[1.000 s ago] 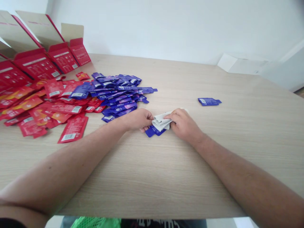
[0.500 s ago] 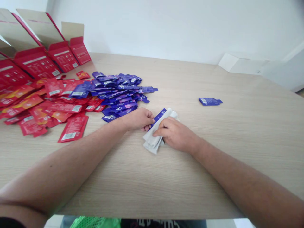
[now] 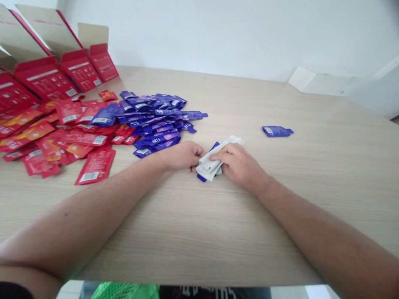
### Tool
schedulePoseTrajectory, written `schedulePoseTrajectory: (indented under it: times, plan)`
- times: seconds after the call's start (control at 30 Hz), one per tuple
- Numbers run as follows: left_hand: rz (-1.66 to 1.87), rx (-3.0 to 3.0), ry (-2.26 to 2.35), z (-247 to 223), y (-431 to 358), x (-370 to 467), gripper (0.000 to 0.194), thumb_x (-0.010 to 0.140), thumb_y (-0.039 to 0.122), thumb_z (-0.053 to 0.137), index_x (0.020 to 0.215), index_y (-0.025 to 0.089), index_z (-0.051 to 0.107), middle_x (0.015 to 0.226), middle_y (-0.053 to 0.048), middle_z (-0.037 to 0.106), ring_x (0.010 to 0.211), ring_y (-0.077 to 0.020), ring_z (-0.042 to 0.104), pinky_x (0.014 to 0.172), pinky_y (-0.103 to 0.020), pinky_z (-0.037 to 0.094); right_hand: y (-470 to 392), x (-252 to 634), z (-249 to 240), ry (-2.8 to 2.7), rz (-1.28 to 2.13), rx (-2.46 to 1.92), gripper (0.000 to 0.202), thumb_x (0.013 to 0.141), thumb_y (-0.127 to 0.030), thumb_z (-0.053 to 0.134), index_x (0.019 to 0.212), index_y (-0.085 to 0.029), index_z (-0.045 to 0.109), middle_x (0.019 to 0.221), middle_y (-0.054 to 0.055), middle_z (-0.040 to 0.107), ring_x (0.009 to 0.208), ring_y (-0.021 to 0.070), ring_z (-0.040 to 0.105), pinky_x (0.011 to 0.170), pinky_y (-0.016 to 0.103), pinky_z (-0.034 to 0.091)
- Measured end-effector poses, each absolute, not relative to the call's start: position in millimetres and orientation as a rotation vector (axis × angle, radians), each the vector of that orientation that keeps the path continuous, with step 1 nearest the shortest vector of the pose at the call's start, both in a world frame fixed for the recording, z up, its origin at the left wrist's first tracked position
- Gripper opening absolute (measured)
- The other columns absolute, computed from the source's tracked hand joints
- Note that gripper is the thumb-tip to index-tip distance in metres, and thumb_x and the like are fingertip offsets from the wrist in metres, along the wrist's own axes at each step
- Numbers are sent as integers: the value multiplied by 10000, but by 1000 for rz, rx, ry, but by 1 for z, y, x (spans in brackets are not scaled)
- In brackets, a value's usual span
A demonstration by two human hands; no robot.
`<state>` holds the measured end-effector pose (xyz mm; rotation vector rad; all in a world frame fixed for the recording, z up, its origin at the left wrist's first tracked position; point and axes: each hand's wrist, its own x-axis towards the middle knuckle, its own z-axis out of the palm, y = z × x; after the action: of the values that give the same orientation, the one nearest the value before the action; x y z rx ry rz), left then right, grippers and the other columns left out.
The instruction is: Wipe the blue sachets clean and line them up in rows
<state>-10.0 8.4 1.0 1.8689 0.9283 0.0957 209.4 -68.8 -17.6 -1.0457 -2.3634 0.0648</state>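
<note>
In the middle of the table, my right hand [image 3: 238,166] is closed on a folded white cloth [image 3: 209,162]. The cloth lies over a blue sachet [image 3: 202,177], of which only the ends show. My left hand [image 3: 187,155] pinches the sachet's left side, its fingertips partly hidden by the cloth's edge. Just behind that hand lies a heap of blue sachets [image 3: 156,120]. A single blue sachet [image 3: 277,131] rests apart on the right, touched by neither hand.
A heap of red and orange sachets [image 3: 71,137] spreads over the left of the table [image 3: 174,232]. Several open red cartons [image 3: 46,79] stand behind it. A white box-like object [image 3: 318,82] sits by the wall at the back right. Green mesh [image 3: 124,290] shows below the front edge.
My right hand and the cloth have slid up and right across the blue sachet, so its lower end now shows beneath the cloth. My left hand has stayed almost in place.
</note>
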Motion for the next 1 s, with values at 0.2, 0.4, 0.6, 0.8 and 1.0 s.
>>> schedulePoseTrajectory:
  times: [0.2,0.4,0.6,0.8,1.0]
  plan:
    - [49,1895,879,4,7,-9,82,771,207,605,733,191,676,600,35,642,529,-96,584,499,-186,448,-64,215,-18,-2415,103,-982,326,887,-65,562,1110,-226,736,1026,86,649,1013,252,576,934,434,485]
    - [64,1854,894,3,6,-8,94,777,207,599,783,177,689,637,15,671,558,-104,614,518,-191,468,-66,212,-17,-2364,62,-1043,330,887,-77,577,1125,-240,738,1008,89,648,994,259,578,926,452,477]
    - [108,1814,906,-3,9,-8,133,810,288,609,778,182,682,625,16,654,532,-102,597,493,-191,460,-71,207,-14,-2450,105,-925,339,888,-66,568,1109,-251,747,1010,76,652,993,245,574,918,436,493]
    - [128,1798,911,-1,8,-7,124,816,271,605,779,176,676,612,15,647,513,-96,584,490,-191,462,-80,196,-13,-2550,114,-832,270,915,-126,586,1096,-246,747,1008,78,664,1001,247,579,918,435,499]
    - [74,1800,900,3,6,-7,93,795,197,581,805,173,670,620,17,656,550,-99,616,516,-185,476,-68,212,-15,-2402,131,-1003,315,865,-36,561,1094,-190,714,1058,103,671,1034,256,597,955,440,496]
